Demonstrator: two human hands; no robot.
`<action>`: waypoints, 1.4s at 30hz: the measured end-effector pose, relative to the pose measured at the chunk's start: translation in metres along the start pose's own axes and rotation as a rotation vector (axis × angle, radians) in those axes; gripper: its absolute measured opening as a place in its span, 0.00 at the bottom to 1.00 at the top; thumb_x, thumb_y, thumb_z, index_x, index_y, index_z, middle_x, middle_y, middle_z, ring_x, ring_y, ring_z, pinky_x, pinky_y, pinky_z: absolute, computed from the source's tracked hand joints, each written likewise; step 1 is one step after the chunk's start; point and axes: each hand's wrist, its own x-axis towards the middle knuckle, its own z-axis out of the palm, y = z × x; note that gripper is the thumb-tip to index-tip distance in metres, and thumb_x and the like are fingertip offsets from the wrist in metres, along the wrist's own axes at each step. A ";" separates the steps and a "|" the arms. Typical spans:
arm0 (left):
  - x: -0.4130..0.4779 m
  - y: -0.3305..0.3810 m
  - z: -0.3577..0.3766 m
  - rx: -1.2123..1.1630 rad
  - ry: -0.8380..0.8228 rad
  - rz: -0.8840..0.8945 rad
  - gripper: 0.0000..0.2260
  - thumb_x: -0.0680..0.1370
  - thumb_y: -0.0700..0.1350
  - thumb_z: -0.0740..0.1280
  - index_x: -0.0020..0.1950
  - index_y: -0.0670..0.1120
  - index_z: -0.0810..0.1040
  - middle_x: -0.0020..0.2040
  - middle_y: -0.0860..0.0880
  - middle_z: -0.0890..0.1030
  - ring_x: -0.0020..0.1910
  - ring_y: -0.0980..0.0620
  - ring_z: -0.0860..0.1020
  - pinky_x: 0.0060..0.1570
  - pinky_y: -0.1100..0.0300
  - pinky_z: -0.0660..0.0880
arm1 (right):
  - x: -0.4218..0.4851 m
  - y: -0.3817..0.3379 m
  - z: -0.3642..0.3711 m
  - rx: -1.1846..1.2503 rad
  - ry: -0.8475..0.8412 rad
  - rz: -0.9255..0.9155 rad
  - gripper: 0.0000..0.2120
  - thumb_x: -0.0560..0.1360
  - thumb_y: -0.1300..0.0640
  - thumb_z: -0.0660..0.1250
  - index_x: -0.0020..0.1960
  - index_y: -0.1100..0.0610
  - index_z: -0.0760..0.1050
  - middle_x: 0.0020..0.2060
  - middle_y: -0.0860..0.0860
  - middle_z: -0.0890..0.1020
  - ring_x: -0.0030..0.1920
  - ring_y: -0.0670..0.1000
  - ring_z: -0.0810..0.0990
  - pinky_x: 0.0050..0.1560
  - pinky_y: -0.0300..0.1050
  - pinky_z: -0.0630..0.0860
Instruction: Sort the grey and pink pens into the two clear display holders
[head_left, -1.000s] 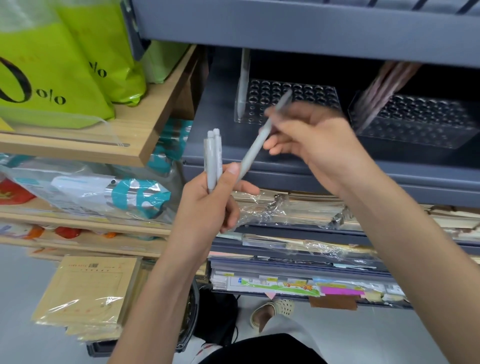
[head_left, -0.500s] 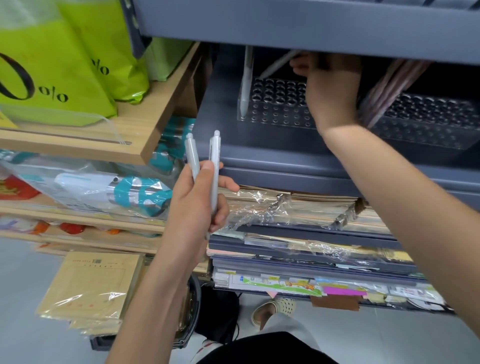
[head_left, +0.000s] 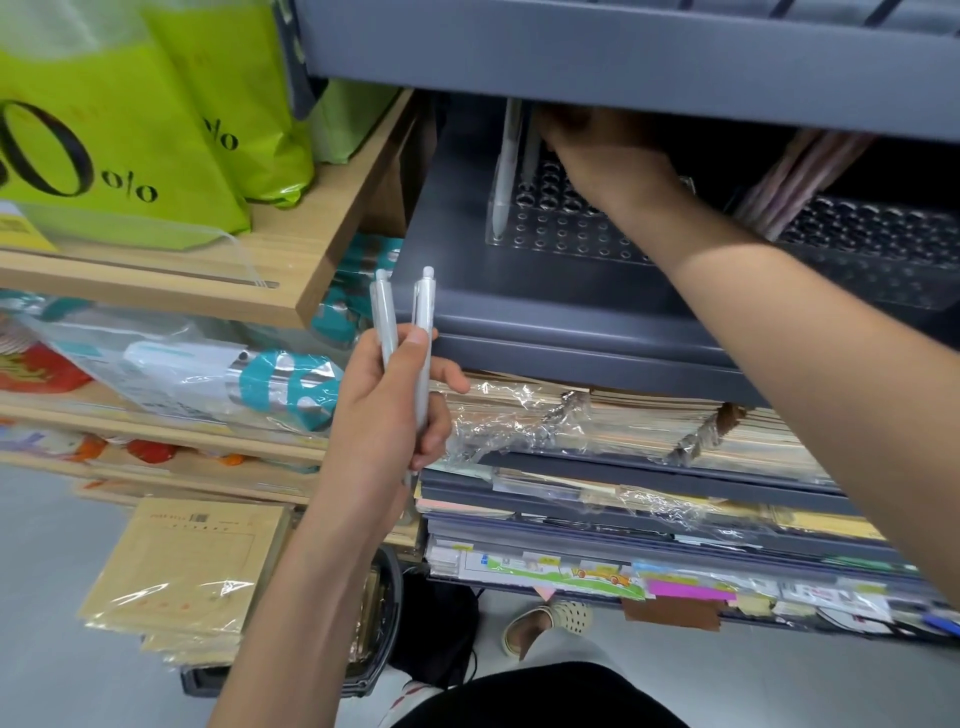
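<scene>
- Two grey pens (head_left: 385, 317) are gripped upright in the left hand (head_left: 384, 415), near and left of the grey shelf (head_left: 519, 312). Thumb and fingers are curled round the barrels, clicker ends up, apparently so that the pens are at hand as a supply.
- A further grey pen (head_left: 503, 176) stands tip down at the far-left corner of the left holder (head_left: 561, 236). A second pale shaft is seen just right of it, close to the right hand.
- The right hand (head_left: 608, 156) is reached into the left holder. Its fingers are hidden in shadow, so it cannot be told whether they are curled on a pen or spread.
- Pink pens (head_left: 800, 176) are bunched and leaning in the right holder (head_left: 878, 244), well apart from the grey ones. One colour is thus given to each holder, as the task asks.
- Both holders are set far back on the grey shelf, beneath the upper shelf (head_left: 623, 52), which likely explains the low, reaching arm.
- The sorting is judged to be partway done, since the two gripped pens are not yet placed.
- Large black "0 o/o" can be read on the green bags (head_left: 130, 130) at far left on the wooden shelf (head_left: 311, 249).
- The print on the kraft packets (head_left: 192, 561), near left, is too small to be read, and no brand is legible on any pen.
</scene>
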 end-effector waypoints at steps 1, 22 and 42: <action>0.000 0.000 0.000 0.001 -0.001 0.002 0.06 0.85 0.47 0.58 0.54 0.46 0.70 0.36 0.47 0.80 0.18 0.54 0.63 0.19 0.66 0.60 | 0.001 0.000 0.002 0.008 0.014 0.016 0.20 0.82 0.42 0.56 0.65 0.53 0.72 0.62 0.54 0.78 0.61 0.56 0.76 0.55 0.42 0.69; -0.009 -0.001 0.009 0.033 -0.003 -0.009 0.06 0.85 0.48 0.59 0.51 0.48 0.72 0.37 0.48 0.80 0.20 0.54 0.64 0.19 0.65 0.61 | 0.004 0.017 0.008 0.090 0.015 0.010 0.21 0.80 0.41 0.58 0.63 0.54 0.73 0.57 0.52 0.80 0.57 0.54 0.79 0.56 0.44 0.73; -0.008 -0.002 0.009 0.134 -0.149 0.091 0.13 0.84 0.53 0.60 0.54 0.45 0.75 0.44 0.44 0.85 0.20 0.54 0.66 0.20 0.66 0.62 | -0.099 -0.011 -0.012 0.446 -0.201 -0.039 0.09 0.73 0.48 0.69 0.39 0.53 0.81 0.32 0.46 0.84 0.28 0.42 0.76 0.29 0.33 0.70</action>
